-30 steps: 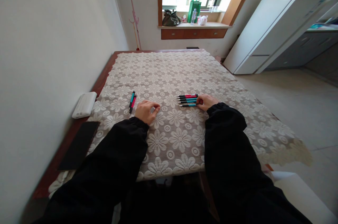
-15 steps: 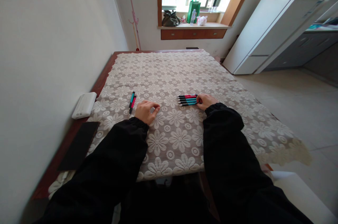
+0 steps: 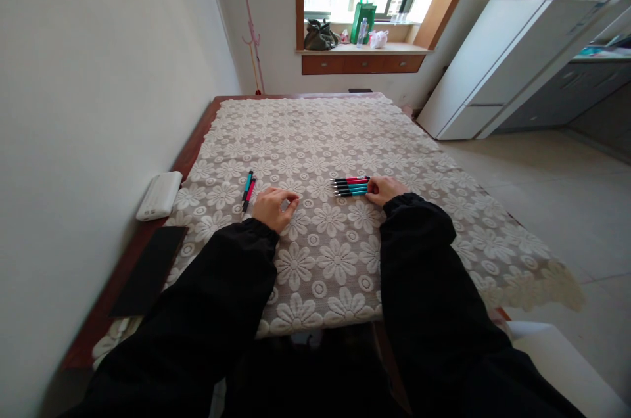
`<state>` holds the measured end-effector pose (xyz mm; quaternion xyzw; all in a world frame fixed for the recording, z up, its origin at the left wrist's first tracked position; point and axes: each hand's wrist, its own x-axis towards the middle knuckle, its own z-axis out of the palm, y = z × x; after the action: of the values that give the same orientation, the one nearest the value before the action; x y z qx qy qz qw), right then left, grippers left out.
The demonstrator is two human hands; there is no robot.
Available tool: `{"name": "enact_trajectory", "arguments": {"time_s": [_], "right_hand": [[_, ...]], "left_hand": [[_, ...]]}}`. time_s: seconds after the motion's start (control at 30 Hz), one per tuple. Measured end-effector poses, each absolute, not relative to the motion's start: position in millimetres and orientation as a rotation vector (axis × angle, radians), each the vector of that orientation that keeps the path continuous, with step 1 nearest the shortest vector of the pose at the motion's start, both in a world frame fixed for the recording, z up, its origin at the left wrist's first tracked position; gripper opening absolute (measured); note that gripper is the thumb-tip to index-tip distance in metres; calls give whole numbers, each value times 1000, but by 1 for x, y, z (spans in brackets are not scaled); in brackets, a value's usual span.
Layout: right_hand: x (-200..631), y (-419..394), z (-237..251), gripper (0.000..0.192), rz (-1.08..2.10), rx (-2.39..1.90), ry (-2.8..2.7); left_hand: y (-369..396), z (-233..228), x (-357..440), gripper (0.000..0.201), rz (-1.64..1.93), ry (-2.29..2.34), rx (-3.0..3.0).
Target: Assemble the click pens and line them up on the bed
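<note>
Several slim pens (image 3: pixel 351 186), black with red or teal sections and pointed tips to the left, lie side by side on the patterned tablecloth (image 3: pixel 335 260). My right hand (image 3: pixel 387 190) is closed at their right ends, fingertips on the teal pens; those ends are hidden by the fingers. My left hand (image 3: pixel 273 206) rests on the cloth, thumb and forefinger curled together in a ring with nothing visible between them. Just left of it lie two more pens, a teal and black pen (image 3: pixel 247 185) and a red and black pen (image 3: pixel 249 194), close together at a slant.
A white box-like device (image 3: pixel 158 196) and a flat black pad (image 3: pixel 148 271) lie along the table's left edge by the wall. Beyond the table are a windowsill with bags (image 3: pixel 363 20) and a white fridge (image 3: pixel 497 63). A white seat (image 3: pixel 557 359) stands at lower right.
The whole view has shifted very slightly. Both hands and the pens keep their places on the cloth.
</note>
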<state>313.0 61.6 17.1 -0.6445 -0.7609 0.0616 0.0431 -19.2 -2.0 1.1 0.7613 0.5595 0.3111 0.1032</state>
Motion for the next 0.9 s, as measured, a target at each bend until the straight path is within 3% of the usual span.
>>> {"name": "enact_trajectory", "arguments": {"time_s": [0.9], "right_hand": [[310, 63, 16, 9, 161, -1936, -2285]], "left_hand": [[-2, 1, -19, 17, 907, 1668, 2251]]}}
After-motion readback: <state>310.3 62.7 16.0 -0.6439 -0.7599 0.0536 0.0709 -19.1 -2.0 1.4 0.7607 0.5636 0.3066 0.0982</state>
